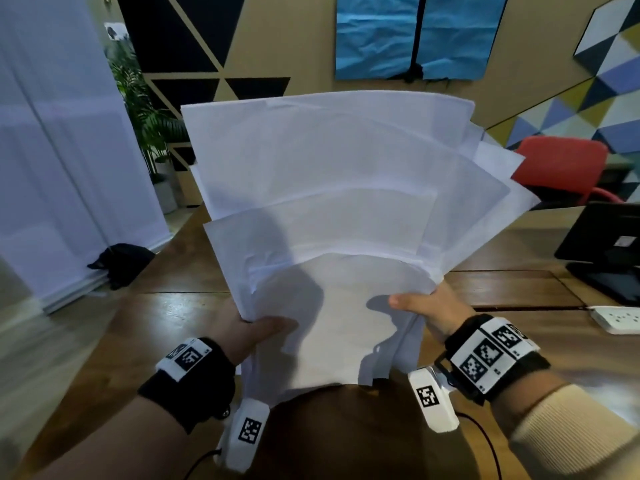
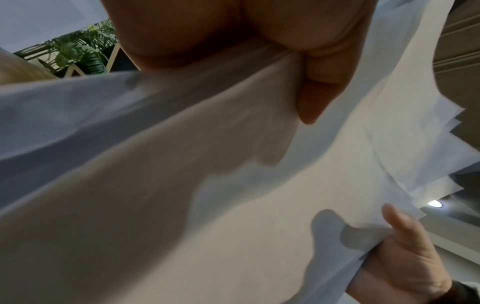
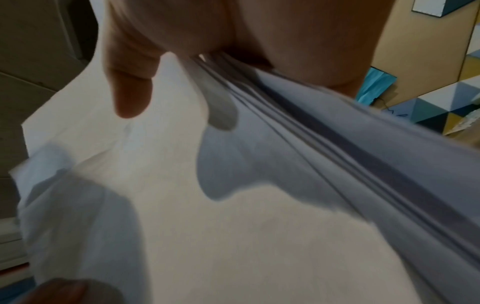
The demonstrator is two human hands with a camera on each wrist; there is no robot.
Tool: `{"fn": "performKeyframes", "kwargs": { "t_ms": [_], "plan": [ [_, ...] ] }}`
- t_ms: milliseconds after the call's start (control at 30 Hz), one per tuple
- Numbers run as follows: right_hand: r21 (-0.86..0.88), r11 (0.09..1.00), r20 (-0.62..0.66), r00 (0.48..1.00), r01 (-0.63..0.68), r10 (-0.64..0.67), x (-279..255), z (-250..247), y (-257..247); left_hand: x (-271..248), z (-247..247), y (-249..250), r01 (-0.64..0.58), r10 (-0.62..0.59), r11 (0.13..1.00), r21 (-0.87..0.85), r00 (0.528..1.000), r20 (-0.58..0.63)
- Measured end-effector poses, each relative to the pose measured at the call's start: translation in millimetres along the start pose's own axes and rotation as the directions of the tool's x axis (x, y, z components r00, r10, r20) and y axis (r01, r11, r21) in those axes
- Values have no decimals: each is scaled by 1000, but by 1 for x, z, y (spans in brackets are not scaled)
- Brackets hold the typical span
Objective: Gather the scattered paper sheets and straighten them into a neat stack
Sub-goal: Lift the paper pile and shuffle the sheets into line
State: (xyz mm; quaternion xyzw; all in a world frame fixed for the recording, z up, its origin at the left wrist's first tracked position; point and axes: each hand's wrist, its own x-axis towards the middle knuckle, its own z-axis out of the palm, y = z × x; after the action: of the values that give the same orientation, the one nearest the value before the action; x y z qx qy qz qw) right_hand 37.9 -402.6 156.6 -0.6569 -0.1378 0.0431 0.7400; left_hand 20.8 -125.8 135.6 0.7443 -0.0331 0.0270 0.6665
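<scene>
Several white paper sheets (image 1: 339, 188) are held up in the air in front of me, fanned out unevenly, their top edges staggered and their corners sticking out on the right. My left hand (image 1: 252, 332) grips the bundle at its lower left edge, thumb on the near face. My right hand (image 1: 426, 306) grips the lower right edge the same way. In the left wrist view the left thumb (image 2: 319, 86) presses on the sheets (image 2: 233, 205), with the right hand (image 2: 405, 253) at the far edge. The right wrist view shows the right thumb (image 3: 132, 90) on the layered sheets (image 3: 233, 226).
Under the hands lies a wooden table (image 1: 166, 306). A black monitor stand (image 1: 606, 251) and a white power strip (image 1: 616, 318) sit at the right. A red chair (image 1: 561, 168) stands behind. A plant (image 1: 138, 109) and a white curtain (image 1: 62, 150) are at the left.
</scene>
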Motion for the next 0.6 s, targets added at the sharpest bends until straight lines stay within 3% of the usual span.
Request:
{"fn": "performKeyframes", "kwargs": {
  "t_ms": [100,333,467,600],
  "plan": [
    [-33,999,-41,999,-13,11,6,6,5,4,3,-1,12,-9,999,-44,998,67],
    [-108,994,-245,969,-13,-14,19,2,-1,8,-3,2,6,-4,997,-75,999,31],
    [-54,997,-154,986,53,-60,5,-4,-17,2,-7,10,-47,42,986,-160,998,-35],
    [-46,997,8,998,-54,55,-10,-4,-13,-5,-4,-1,5,-10,998,-58,997,-77]
  ]
}}
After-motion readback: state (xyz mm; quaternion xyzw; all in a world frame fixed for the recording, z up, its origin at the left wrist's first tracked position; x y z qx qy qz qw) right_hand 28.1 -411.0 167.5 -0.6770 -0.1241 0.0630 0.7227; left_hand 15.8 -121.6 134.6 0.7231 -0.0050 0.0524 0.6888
